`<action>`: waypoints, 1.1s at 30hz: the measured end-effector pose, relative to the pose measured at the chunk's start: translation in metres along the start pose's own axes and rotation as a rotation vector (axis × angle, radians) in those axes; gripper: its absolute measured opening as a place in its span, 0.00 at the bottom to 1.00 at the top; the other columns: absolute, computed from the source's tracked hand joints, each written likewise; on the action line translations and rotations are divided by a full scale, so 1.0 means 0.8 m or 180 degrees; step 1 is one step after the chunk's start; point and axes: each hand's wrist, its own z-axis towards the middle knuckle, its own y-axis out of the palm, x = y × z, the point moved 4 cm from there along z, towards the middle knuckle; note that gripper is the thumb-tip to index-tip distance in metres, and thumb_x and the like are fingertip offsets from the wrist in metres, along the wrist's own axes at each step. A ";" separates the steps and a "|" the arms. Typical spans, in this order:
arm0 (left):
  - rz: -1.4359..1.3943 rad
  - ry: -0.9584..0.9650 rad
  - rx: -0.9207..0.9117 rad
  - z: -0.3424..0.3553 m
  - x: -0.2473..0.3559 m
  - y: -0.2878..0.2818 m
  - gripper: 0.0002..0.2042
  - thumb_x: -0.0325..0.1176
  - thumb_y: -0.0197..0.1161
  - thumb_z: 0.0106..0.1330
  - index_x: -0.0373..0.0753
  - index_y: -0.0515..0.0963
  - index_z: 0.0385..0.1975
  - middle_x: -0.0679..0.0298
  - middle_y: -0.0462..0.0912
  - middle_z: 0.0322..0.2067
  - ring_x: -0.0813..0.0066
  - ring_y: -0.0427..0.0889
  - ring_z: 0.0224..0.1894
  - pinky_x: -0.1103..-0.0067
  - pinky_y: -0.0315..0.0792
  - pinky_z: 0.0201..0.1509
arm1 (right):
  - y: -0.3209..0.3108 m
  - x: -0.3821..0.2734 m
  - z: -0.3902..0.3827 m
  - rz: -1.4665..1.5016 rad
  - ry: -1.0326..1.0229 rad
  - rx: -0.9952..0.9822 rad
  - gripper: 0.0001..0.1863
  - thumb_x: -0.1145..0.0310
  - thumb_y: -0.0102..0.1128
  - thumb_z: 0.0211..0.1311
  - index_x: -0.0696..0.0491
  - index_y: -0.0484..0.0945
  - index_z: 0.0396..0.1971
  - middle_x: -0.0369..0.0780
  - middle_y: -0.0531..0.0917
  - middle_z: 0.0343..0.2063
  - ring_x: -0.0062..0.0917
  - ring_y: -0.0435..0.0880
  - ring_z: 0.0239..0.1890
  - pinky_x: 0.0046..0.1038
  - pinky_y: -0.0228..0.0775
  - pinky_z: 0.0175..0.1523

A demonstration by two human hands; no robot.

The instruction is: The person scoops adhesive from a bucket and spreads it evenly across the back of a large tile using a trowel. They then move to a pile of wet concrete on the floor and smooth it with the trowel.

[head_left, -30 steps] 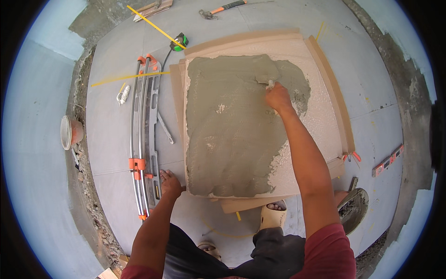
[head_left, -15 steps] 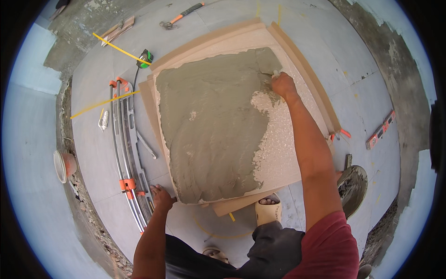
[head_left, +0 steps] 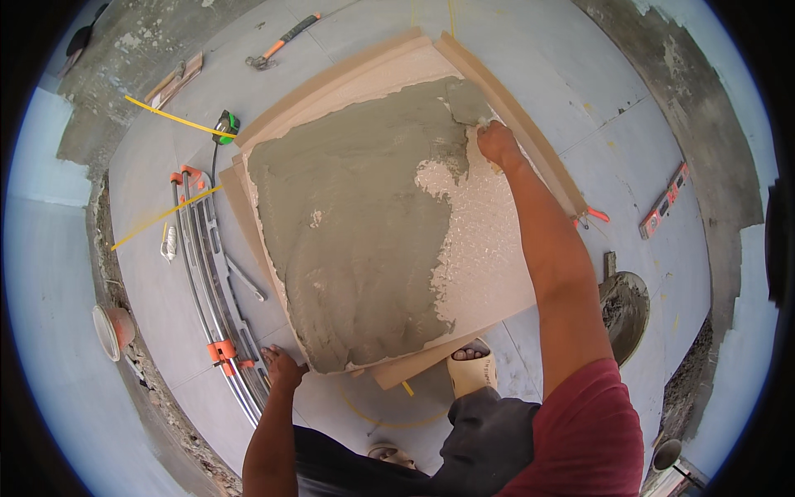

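Observation:
A large pale textured tile [head_left: 489, 265], lying on cardboard [head_left: 522, 108], carries a broad layer of grey-green mortar [head_left: 339, 232]; its right part shows bare textured surface. At the upper right of the mortar, my right hand [head_left: 497, 142] is closed round the handle of a trowel [head_left: 466, 106], whose blade rests in the mortar. My left hand [head_left: 283, 364] is open on the floor by the tile's lower left corner, fingers spread beside a long tile cutter [head_left: 222, 352].
Around lie a hammer [head_left: 281, 41], tape measure [head_left: 226, 126], white roll [head_left: 169, 242], orange-handled tool [head_left: 598, 214] and level [head_left: 664, 200]. A bucket of mortar [head_left: 621, 311] stands at right, another bucket [head_left: 113, 331] by the left wall [head_left: 50, 248]. My sandalled foot [head_left: 472, 364] is below the tile.
My right hand and the trowel have moved up along the mortar's right side, which now reaches higher near the corner. The whole view has turned and shifted. My left hand stays beside the cutter.

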 end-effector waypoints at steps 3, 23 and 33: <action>-0.0042 -0.0016 0.0071 -0.002 -0.005 -0.001 0.60 0.50 0.76 0.49 0.22 0.39 0.68 0.32 0.38 0.69 0.46 0.45 0.73 0.70 0.53 0.73 | 0.003 0.011 -0.047 0.0244 0.0160 -0.0054 0.23 0.58 0.46 0.68 0.67 0.71 0.44 0.63 0.80 0.40 0.53 0.81 0.46 0.43 0.74 0.52; 0.0060 0.0032 0.0140 0.013 -0.017 0.014 0.61 0.53 0.76 0.48 0.22 0.38 0.68 0.31 0.38 0.69 0.44 0.45 0.73 0.69 0.52 0.74 | 0.008 -0.086 -0.171 0.2753 0.0246 -0.1139 0.28 0.48 0.53 0.68 0.63 0.71 0.49 0.40 0.76 0.20 0.23 0.75 0.14 0.28 0.69 0.18; 0.0186 0.0011 0.0080 0.010 -0.010 0.006 0.60 0.55 0.74 0.50 0.21 0.39 0.68 0.30 0.39 0.68 0.44 0.46 0.73 0.71 0.49 0.75 | -0.007 -0.030 -0.096 0.2798 0.0686 -0.0733 0.23 0.52 0.52 0.69 0.62 0.72 0.33 0.42 0.76 0.16 0.28 0.76 0.12 0.32 0.70 0.17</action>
